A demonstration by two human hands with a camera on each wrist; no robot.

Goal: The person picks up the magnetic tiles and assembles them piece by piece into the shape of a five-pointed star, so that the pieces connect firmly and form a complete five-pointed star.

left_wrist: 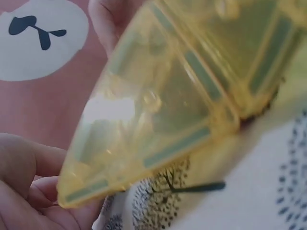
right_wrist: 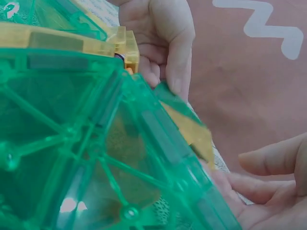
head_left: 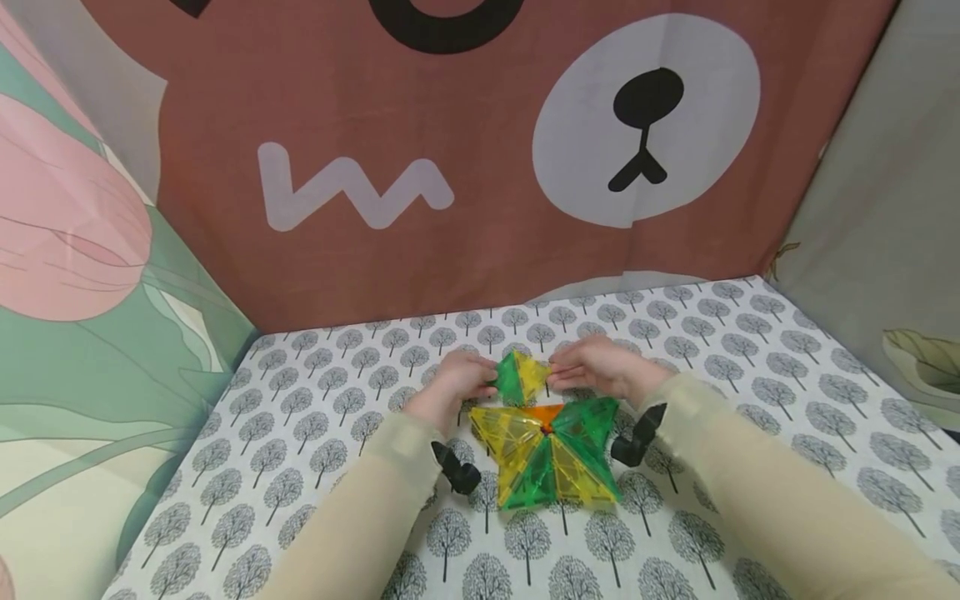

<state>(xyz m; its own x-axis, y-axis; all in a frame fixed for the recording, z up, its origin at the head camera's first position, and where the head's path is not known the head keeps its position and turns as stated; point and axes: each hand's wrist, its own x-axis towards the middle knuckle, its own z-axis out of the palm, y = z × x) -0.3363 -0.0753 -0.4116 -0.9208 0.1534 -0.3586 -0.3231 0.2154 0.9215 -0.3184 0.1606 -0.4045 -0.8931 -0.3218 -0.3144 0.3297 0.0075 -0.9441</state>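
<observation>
On the cloth sits a star-like build of translucent green and yellow triangular magnetic tiles, with an orange piece at its far side. Just beyond it, a green tile and a yellow tile stand joined edge to edge. My left hand pinches the green tile from the left. On the other side, my right hand touches the yellow tile with its fingers, and its raised thumb shows apart from the tile in the right wrist view. The build partly hides both hands in the wrist views.
White cloth printed with grey trees covers the table. A brown hanging with a bear face rises behind it. Floral fabric stands at the left, and a pale grey sheet at the right.
</observation>
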